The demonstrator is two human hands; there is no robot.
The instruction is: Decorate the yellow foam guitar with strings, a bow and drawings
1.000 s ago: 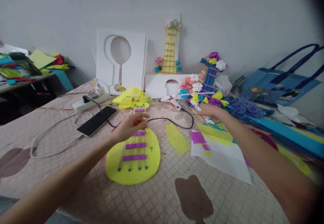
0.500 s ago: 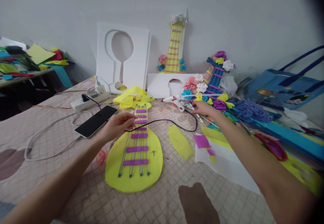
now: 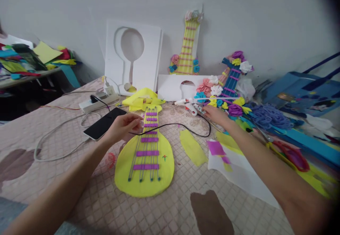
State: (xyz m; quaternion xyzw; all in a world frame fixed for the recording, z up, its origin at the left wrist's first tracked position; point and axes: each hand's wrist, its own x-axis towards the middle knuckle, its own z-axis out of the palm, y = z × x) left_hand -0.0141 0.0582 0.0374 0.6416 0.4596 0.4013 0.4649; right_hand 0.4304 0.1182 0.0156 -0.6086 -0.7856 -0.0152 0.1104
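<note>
A yellow paper lute shape (image 3: 166, 160) with purple strips and grey-blue strings lies flat on the table. Beside its neck, my left hand (image 3: 124, 127) is closed in a pinch; a small, see-through bit seems to show at the fingertips, too faint to name. The black cord (image 3: 175, 124) crosses the neck close to this hand. My right hand (image 3: 216, 116) stretches to the back, its fingers bent together at small whitish pieces beside the white glue gun (image 3: 188, 105); what they grip is unclear. Yellow crumpled paper (image 3: 140, 98) lies at the head of the lute.
A black phone (image 3: 105, 123) and a white power strip (image 3: 99, 102) lie left. White boards (image 3: 151, 58) and decorated lutes (image 3: 188, 47) lean on the wall. Paper flowers (image 3: 205, 86), blue yarn (image 3: 271, 116), red-handled scissors (image 3: 292, 155) and a blue bag (image 3: 300, 90) crowd the right.
The view has shifted, so everything sits a little further right and mostly higher. Both hands keep nearly the same places over the table. Part of a person now shows at the far left edge.
</note>
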